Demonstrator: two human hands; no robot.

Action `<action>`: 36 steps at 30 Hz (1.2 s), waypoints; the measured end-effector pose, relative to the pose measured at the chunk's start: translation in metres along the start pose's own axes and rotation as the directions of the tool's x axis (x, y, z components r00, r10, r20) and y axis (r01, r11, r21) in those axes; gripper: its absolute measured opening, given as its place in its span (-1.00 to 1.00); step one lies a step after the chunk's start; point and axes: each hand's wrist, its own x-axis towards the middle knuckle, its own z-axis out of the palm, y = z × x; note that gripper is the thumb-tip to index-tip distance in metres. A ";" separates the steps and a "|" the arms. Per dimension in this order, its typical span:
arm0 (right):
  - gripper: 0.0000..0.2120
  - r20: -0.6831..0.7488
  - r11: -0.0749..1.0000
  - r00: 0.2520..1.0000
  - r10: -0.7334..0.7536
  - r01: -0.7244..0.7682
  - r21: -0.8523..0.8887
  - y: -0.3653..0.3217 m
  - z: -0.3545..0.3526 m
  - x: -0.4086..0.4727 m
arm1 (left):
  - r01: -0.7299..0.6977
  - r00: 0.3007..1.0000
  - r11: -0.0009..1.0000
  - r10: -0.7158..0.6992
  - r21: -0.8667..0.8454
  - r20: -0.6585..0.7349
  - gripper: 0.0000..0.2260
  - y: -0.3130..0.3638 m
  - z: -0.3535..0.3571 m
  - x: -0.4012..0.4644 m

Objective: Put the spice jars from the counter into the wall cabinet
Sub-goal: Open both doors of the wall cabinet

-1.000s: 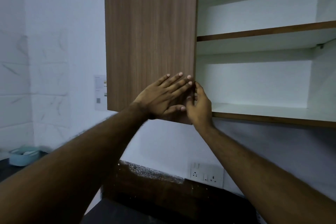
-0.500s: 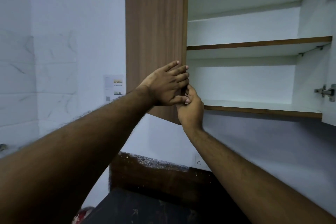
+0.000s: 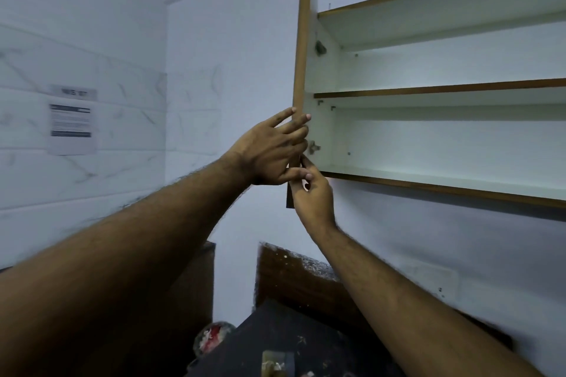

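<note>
The wall cabinet (image 3: 438,186) hangs at the upper right with white shelves that hold nothing. Its brown door (image 3: 303,40) stands swung wide and shows edge-on. My left hand (image 3: 269,153) lies with straight fingers against the door's outer face and front edge. My right hand (image 3: 312,196) pinches the door's lower corner from below. A jar with red contents (image 3: 211,340) and another small jar (image 3: 275,361) stand on the dark counter (image 3: 275,330) at the bottom edge, partly hidden by my arms.
A white tiled wall with a paper notice (image 3: 72,122) fills the left. A dark backsplash (image 3: 294,278) runs behind the counter, and a wall socket (image 3: 435,281) sits under the cabinet at the right.
The door has swung further open to the left, from showing its full face to edge-on. Both hands stayed on its edge and moved with it. My view has shifted, baring more of the counter.
</note>
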 end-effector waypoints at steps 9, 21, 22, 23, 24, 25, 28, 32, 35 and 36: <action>-0.49 0.470 0.952 0.863 0.185 -0.038 -0.305 -0.007 0.090 0.003 | 0.174 0.873 0.981 -0.195 0.088 0.446 -0.03 -0.018 0.049 -0.093; -0.35 0.581 0.761 0.805 0.121 0.301 -0.575 0.031 0.103 0.021 | 0.219 0.829 0.971 -0.235 0.092 0.507 -0.10 -0.010 0.085 -0.101; -0.36 0.583 0.756 0.804 0.115 0.310 -0.576 0.036 0.096 0.024 | 0.230 0.814 0.967 -0.254 0.112 0.522 -0.08 -0.009 0.085 -0.095; -0.37 0.583 0.753 0.805 0.111 0.315 -0.577 0.042 0.086 0.028 | 0.245 0.801 0.962 -0.272 0.123 0.533 -0.06 -0.007 0.085 -0.087; -0.38 0.583 0.748 0.806 0.105 0.322 -0.580 0.046 0.078 0.033 | 0.261 0.789 0.957 -0.287 0.126 0.543 -0.04 -0.005 0.086 -0.080; -0.38 0.580 0.739 0.809 0.097 0.331 -0.586 0.049 0.067 0.038 | 0.275 0.780 0.954 -0.294 0.120 0.552 -0.02 -0.002 0.086 -0.071; -0.38 0.567 0.687 0.817 0.106 0.352 -0.636 0.060 0.031 0.056 | 0.284 0.783 0.955 -0.282 0.085 0.554 0.06 0.012 0.086 -0.040; -0.35 0.465 0.587 0.874 0.141 0.305 -0.750 0.082 -0.047 0.084 | 0.298 0.821 0.954 -0.248 -0.015 0.515 0.06 0.044 0.085 0.026; -0.32 0.369 0.459 0.912 0.177 0.255 -0.851 0.098 -0.122 0.104 | 0.292 0.868 0.950 -0.217 -0.107 0.446 0.03 0.078 0.078 0.087; -0.31 0.334 0.397 0.924 0.184 0.241 -0.886 0.103 -0.148 0.109 | 0.285 0.885 0.949 -0.206 -0.137 0.418 0.01 0.090 0.075 0.107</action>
